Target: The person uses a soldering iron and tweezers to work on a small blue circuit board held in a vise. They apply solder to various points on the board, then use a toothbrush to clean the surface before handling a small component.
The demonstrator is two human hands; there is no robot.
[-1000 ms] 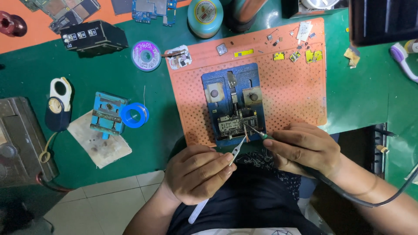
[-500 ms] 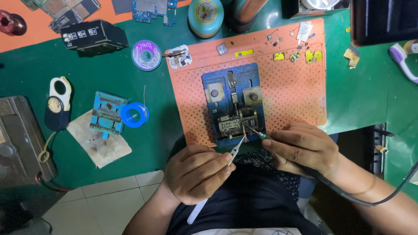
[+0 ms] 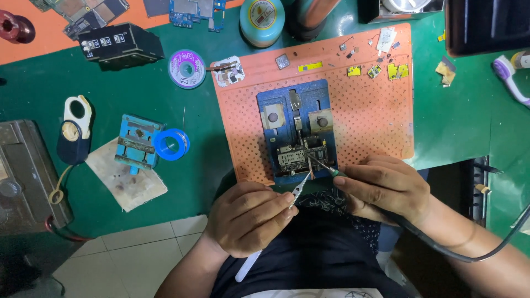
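Observation:
My left hand (image 3: 247, 216) grips a pair of tweezers (image 3: 301, 189) whose tips reach the lower edge of a small circuit board (image 3: 301, 157). The board is clamped in a blue metal holder (image 3: 295, 130) on an orange perforated mat (image 3: 364, 105). Gripped in my right hand (image 3: 385, 189) is a soldering iron (image 3: 323, 166) with a green collar and a black cable; its tip touches the board close to the tweezer tips. Both hands rest at the mat's near edge.
On the green table lie a blue tape roll (image 3: 171, 144), a blue clamp on a cloth (image 3: 135, 144), a purple wire spool (image 3: 186, 68), a black box (image 3: 118, 44), a round tin (image 3: 261, 18) and small chips (image 3: 375, 70) on the mat's far edge. A grey device (image 3: 25, 168) stands at left.

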